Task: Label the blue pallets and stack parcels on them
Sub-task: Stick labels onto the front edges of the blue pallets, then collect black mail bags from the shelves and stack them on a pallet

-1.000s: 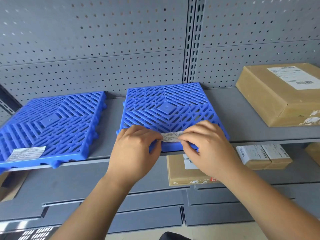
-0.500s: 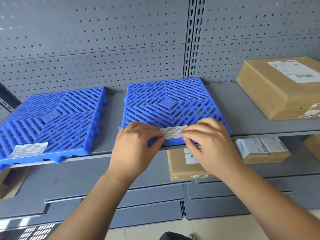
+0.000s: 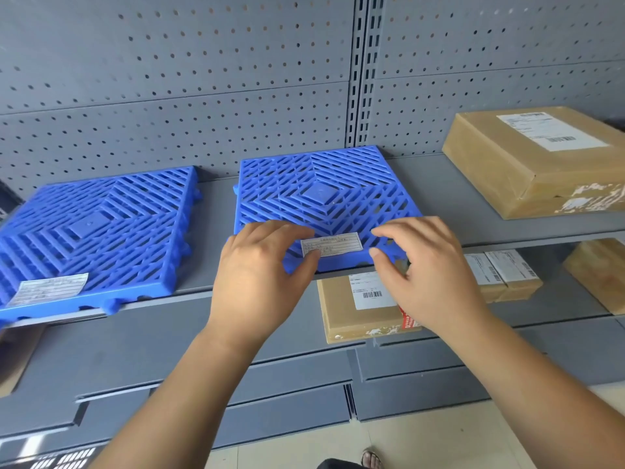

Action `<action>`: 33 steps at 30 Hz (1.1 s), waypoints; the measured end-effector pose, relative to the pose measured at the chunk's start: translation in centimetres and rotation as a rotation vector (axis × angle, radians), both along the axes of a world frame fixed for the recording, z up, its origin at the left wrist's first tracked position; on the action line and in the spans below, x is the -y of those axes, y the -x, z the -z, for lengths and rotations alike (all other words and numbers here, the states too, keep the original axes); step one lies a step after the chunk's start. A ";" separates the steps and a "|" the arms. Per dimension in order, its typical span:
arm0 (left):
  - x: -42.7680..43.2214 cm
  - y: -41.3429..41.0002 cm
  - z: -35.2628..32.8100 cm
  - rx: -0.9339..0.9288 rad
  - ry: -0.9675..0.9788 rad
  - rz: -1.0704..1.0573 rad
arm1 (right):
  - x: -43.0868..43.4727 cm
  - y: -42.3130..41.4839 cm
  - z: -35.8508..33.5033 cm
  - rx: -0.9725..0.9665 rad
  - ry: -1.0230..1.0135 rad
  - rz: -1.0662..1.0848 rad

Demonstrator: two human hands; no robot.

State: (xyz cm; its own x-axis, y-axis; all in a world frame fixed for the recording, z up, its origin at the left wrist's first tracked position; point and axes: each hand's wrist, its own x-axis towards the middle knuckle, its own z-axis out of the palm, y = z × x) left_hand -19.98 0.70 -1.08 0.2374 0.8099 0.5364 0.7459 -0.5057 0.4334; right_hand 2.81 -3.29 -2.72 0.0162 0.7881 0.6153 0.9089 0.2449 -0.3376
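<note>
Two blue pallets share the shelf [image 3: 439,198], the left pallet [image 3: 98,228] and the right pallet [image 3: 324,194], both labelled near the front edge. Your left hand [image 3: 260,279] rests its thumb on the right pallet's label [image 3: 333,243], fingers [image 3: 263,228] relaxed. Your right hand [image 3: 429,272] hovers just beside it, loosely curled, holding nothing.

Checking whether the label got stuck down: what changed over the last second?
The right hand let go of the label and moved right; the left hand slid left, thumb still at its corner. The label now lies uncovered on the right pallet's front edge. The left pallet and parcels stayed put.
</note>
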 end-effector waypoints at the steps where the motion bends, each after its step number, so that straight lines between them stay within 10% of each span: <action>1: 0.1 -0.1 -0.1 0.001 -0.006 0.004 | 0.2 0.0 -0.1 0.002 0.005 0.011; 17: 3.3 -7.8 -0.8 -0.016 -0.018 0.064 | 6.3 -4.1 -1.8 -0.014 0.115 0.224; 33: 15.8 -33.8 -3.1 -0.084 -0.020 0.282 | 21.4 -26.8 -5.2 -0.117 0.104 0.498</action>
